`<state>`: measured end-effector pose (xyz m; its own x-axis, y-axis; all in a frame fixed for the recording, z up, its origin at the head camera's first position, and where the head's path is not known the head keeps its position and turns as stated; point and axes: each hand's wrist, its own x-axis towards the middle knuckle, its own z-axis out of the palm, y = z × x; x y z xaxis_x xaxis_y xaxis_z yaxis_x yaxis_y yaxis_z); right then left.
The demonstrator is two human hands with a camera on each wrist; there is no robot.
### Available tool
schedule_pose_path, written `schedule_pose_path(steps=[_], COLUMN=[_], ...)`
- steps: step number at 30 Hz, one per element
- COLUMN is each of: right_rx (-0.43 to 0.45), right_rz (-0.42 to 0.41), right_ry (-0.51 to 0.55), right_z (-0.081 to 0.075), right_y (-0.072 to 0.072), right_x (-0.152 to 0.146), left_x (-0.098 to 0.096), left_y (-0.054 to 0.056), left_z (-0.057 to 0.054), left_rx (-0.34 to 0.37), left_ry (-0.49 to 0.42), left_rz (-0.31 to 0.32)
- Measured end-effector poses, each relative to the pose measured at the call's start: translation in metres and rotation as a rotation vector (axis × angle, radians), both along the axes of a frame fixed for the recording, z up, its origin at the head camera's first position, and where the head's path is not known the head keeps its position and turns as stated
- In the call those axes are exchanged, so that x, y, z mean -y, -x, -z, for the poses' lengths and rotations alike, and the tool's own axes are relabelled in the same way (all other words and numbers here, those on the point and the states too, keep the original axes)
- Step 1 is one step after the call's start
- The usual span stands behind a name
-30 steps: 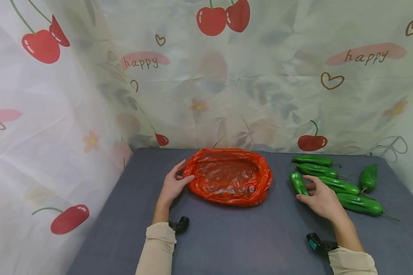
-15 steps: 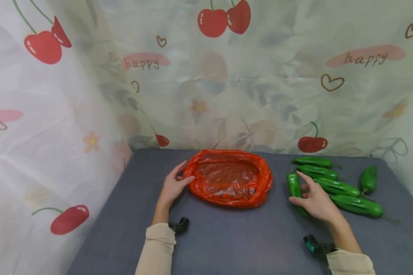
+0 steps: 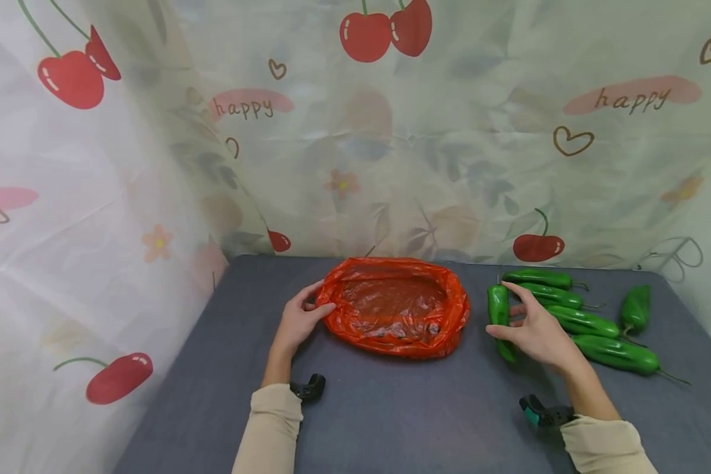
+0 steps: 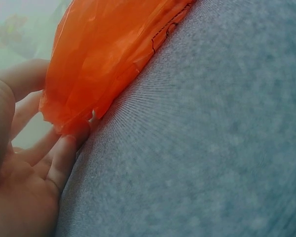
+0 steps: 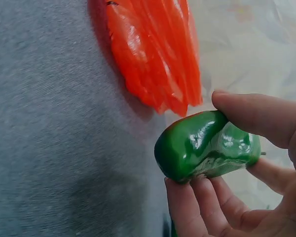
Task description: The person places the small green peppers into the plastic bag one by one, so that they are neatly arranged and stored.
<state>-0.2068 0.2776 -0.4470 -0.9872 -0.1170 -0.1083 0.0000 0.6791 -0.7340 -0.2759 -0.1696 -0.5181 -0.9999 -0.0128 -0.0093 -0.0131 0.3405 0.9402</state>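
A red plastic bag (image 3: 364, 330) with its mouth spread wide sits at the middle back of the table. My left hand (image 3: 298, 324) holds the bag's left rim, thumb over the edge; in the left wrist view the fingers meet the orange-looking plastic (image 4: 93, 64). Between thumb and fingers, my right hand (image 3: 542, 331) grips a glossy green chili pepper (image 3: 498, 304). That pepper points stem-away, raised off the cloth, to the right of the bag. Its blunt end (image 5: 180, 148) faces the right wrist camera, with the bag beyond it.
Several more green chili peppers (image 3: 616, 354) lie at the right of the table, most with stems rightward; one pepper (image 3: 636, 308) lies apart at the far right. A grey cloth (image 3: 415, 415) covers the table. Printed curtains (image 3: 450, 164) hang behind and at the left.
My right hand has moved left with the pepper, away from the other peppers and nearer the bag. The pepper has swung to point more straight away. The left hand keeps its place.
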Motion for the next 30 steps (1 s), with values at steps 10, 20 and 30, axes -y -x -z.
schedule_pose_path(steps=[10,20,30], right_rx=[0.027,0.077,0.143], right_rz=[-0.027,-0.061,-0.083], right_ry=[0.010,0.053,0.220], right_z=[-0.016,-0.028,-0.031], right_y=[0.014,0.026,0.030], right_x=[0.011,0.026,0.037], left_x=[-0.001,0.000,0.000], left_y=[0.000,0.001,0.001], left_z=[0.001,0.001,0.002], left_rx=[0.002,-0.005,-0.005], left_ry=[0.003,0.012,0.001], left_rz=[-0.005,-0.008,-0.009])
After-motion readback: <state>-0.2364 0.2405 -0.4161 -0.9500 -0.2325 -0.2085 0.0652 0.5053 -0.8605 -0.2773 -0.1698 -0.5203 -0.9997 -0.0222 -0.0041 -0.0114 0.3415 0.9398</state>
